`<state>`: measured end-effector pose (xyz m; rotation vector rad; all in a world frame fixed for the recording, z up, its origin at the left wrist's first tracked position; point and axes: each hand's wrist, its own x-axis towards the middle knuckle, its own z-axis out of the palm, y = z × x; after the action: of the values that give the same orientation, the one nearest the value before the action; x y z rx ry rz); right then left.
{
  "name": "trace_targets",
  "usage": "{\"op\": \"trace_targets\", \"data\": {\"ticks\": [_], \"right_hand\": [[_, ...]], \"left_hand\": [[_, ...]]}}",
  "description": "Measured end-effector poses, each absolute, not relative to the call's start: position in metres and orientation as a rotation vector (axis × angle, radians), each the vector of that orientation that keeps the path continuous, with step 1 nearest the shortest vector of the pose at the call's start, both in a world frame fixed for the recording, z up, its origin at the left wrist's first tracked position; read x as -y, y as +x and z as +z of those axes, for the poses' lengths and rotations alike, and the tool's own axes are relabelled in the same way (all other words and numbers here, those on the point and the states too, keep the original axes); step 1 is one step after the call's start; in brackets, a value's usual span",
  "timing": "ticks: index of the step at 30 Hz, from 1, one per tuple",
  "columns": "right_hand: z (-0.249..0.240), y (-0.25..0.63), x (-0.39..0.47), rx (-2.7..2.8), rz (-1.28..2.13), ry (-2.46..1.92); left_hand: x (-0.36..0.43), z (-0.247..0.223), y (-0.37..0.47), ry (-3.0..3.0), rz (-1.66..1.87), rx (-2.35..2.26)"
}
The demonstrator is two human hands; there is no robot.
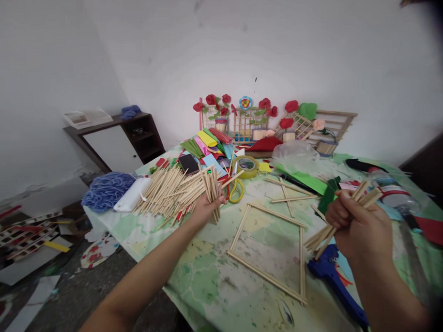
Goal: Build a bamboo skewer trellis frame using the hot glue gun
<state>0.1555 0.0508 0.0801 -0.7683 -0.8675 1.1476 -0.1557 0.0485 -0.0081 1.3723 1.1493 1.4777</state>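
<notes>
Left hand [205,207] grips a few sticks [213,190] at the stick pile [167,193]; right hand [357,224] clutches a stick bundle [339,222] near the square frame [270,251].

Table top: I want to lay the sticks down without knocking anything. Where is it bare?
Bare cloth lies inside the stick frame and along the table's near edge. Crowded: the stick pile by the left hand, and the blue glue gun under the right hand.
</notes>
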Motion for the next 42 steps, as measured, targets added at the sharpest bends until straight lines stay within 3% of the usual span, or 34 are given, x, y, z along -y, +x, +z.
{"op": "trace_targets", "data": {"ticks": [5, 11, 20, 31, 42], "right_hand": [[0.081, 0.152, -0.049, 0.867, 1.170, -0.763], [0.083, 0.146, -0.046, 0.859, 1.186, -0.763], [0.086, 0.130, -0.036, 0.899, 1.238, -0.785], [0.086, 0.136, -0.031, 1.221, 0.632, -1.006], [0.082, 0.138, -0.042, 1.364, 0.593, -1.111]], "left_hand": [[-0.055, -0.007, -0.154, 1.295, 1.490, -1.135], [-0.059, 0.027, -0.133, 1.222, 1.453, -0.981], [-0.028, 0.061, -0.055, 0.980, 0.867, -0.628], [-0.029, 0.068, -0.022, 1.245, 0.743, -0.743], [-0.032, 0.061, -0.023, 1.277, 0.691, -0.752]]}}
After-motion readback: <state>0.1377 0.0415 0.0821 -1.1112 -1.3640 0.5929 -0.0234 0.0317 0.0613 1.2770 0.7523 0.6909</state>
